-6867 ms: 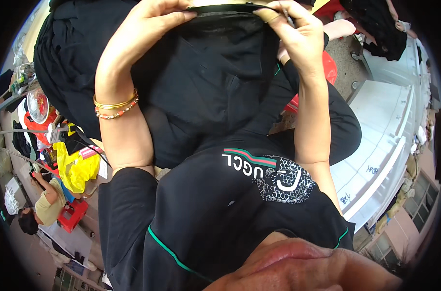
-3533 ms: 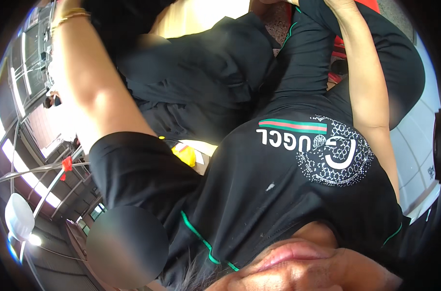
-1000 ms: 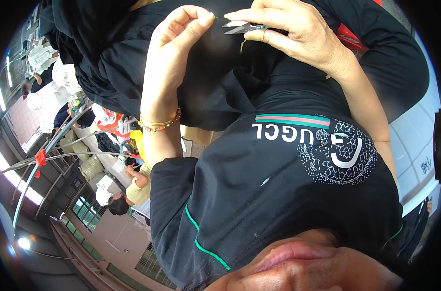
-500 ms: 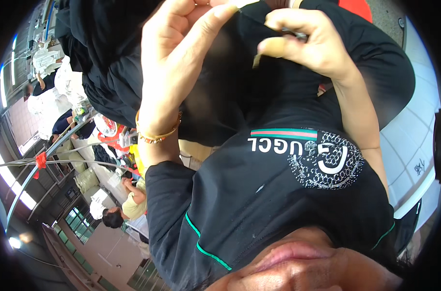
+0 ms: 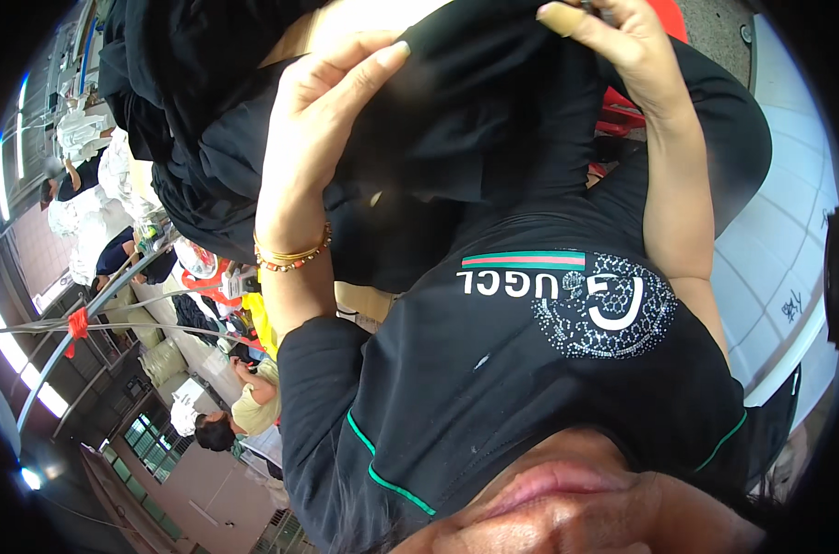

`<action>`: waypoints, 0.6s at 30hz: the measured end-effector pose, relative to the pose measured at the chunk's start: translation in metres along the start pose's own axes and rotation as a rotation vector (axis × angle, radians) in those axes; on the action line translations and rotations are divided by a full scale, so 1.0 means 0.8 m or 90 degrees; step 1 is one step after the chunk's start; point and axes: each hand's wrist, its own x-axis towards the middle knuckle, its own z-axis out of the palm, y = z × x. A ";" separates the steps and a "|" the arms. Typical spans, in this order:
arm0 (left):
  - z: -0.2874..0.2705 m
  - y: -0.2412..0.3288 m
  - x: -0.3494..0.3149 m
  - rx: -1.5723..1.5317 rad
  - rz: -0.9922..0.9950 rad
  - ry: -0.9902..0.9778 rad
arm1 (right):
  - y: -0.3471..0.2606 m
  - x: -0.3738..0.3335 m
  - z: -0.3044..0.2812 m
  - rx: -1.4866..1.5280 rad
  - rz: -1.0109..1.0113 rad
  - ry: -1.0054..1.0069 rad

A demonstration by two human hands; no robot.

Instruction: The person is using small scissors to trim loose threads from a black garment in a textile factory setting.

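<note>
Black fabric (image 5: 493,55) spreads across my lap and rises to the top edge of the view. My left hand (image 5: 313,125), with bracelets at its wrist, pinches the fabric's edge between thumb and fingers. At the upper right, my right hand (image 5: 627,46) is curled around a small dark metallic object (image 5: 606,13), mostly hidden by the fingers. Tan tape or a cover wraps my right thumb tip, which lies beside the fabric. The top of the view cuts off part of this hand, so whether it also grips the cloth is unclear.
A heap of black cloth (image 5: 189,102) lies at the left. A red stool (image 5: 623,115) shows by my right knee, and a white surface (image 5: 789,185) is at the right. Several people work farther left, one in a yellow top (image 5: 258,402), among piled garments and metal rails.
My hands have moved apart. The left shifted slightly left and down with the fabric; the right went up and right. More of the cloth is now spread between them.
</note>
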 end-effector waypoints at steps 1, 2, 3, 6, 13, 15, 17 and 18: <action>-0.002 -0.006 0.002 -0.012 0.010 -0.019 | 0.005 -0.001 0.006 -0.029 0.003 0.019; -0.007 -0.014 -0.007 -0.006 0.006 -0.004 | 0.015 0.009 0.024 -0.050 0.003 0.017; -0.007 -0.020 -0.008 -0.018 0.003 0.022 | 0.009 0.008 0.040 -0.122 -0.045 0.051; -0.006 -0.028 -0.008 -0.041 -0.010 0.048 | -0.008 0.001 0.060 -0.213 -0.198 0.034; 0.009 -0.032 -0.008 -0.021 0.013 0.053 | -0.001 0.002 0.071 -0.413 -0.386 -0.022; 0.013 -0.031 -0.010 -0.011 0.017 0.062 | 0.001 0.003 0.074 -0.427 -0.379 -0.023; 0.012 -0.033 -0.011 -0.001 0.020 0.070 | 0.005 0.004 0.077 -0.460 -0.366 -0.020; 0.014 -0.033 -0.010 0.030 0.021 0.072 | 0.021 0.012 0.077 -0.461 -0.363 -0.018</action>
